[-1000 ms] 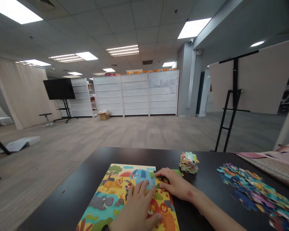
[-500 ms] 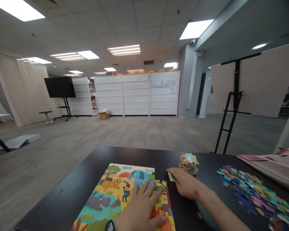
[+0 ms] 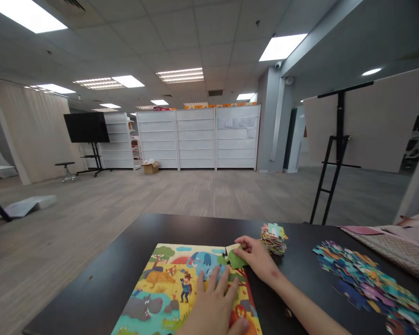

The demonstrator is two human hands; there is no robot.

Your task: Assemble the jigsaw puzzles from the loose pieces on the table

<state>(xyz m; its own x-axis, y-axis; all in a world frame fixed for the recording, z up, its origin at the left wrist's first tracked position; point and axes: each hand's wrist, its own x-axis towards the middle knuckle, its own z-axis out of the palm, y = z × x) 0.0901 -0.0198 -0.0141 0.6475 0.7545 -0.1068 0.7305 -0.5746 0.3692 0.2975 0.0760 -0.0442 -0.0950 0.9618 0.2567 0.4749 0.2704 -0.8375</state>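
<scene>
An animal jigsaw puzzle (image 3: 162, 274) lies on the black table, showing an elephant, a leopard, a hippo and a small figure in a hat. My left hand (image 3: 214, 298) rests flat on its right part, fingers spread. Between the thumb and fingers of my right hand (image 3: 254, 256) is a green and cream puzzle piece (image 3: 235, 257), held at the puzzle's top right corner. The piece is slightly tilted and overlaps the gap there; whether it is seated I cannot tell. Just beyond my right hand stands a stack of puzzle pieces (image 3: 274, 238).
A loose heap of blue and purple puzzle pieces (image 3: 373, 279) spreads over the right side of the black table (image 3: 101, 274). Behind it lies a pink patterned cloth item (image 3: 398, 244). A black easel stand (image 3: 330, 181) stands on the floor past the table.
My right hand has moved left from beside the stack, bringing the piece to the puzzle's top right corner. My left hand stays on the puzzle, which sits slightly lower and further right in view.
</scene>
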